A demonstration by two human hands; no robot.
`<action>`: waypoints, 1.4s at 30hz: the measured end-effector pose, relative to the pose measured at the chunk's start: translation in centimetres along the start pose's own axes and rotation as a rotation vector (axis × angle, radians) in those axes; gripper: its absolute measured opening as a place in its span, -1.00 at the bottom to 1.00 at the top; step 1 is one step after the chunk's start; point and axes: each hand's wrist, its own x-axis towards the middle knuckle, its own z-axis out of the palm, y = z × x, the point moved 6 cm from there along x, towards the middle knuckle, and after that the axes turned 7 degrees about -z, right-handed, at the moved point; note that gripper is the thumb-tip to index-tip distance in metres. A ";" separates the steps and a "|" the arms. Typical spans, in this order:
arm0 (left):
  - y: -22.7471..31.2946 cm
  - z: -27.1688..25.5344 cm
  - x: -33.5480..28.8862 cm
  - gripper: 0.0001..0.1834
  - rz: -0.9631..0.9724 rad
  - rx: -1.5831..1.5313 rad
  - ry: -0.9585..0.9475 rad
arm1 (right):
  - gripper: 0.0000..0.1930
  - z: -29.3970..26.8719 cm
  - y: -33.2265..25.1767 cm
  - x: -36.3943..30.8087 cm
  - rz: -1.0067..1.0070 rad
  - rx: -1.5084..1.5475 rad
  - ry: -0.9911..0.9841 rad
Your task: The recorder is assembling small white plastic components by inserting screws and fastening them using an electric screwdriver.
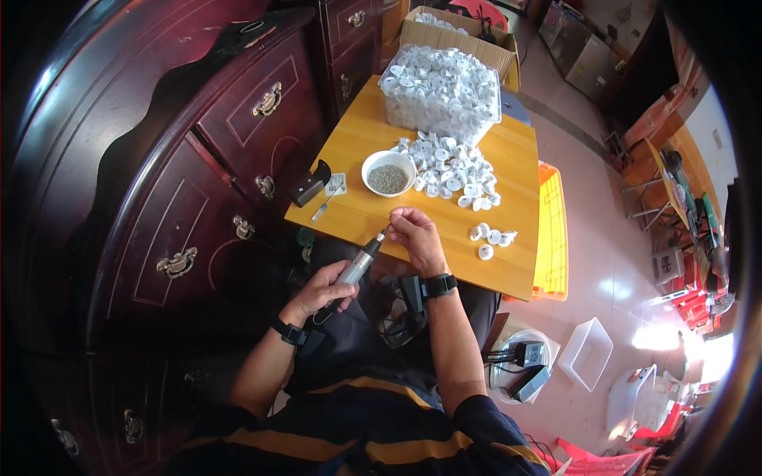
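My left hand is wrapped round the grey body of an electric screwdriver, whose black nose points up and away over the table's near edge. Fingers of my right hand are pinched together at the screwdriver's tip; whatever they hold there is too small to make out. Just beyond stands a white bowl with many small metal screws in it. Right of the bowl spreads a loose pile of small white plastic parts. Several more white parts lie apart, to the right of my right hand.
A clear bin heaped with white parts stands at the table's far end, before a cardboard box. A black holder and a small blue-tipped tool lie left. Dark drawers flank the table; a yellow crate sits right.
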 end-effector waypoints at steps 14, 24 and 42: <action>0.5 0.6 0.0 -0.63 -0.019 0.010 0.028 | -0.92 0.1 0.9 -0.1 0.021 0.043 0.026; 0.0 -0.2 -0.1 -0.63 0.013 -0.068 0.019 | -0.66 1.1 -0.3 -1.1 -0.011 -0.064 -0.026; 0.3 0.0 0.2 -0.56 0.049 -0.120 -0.067 | -0.77 -8.2 -11.0 2.2 -0.442 -1.711 0.491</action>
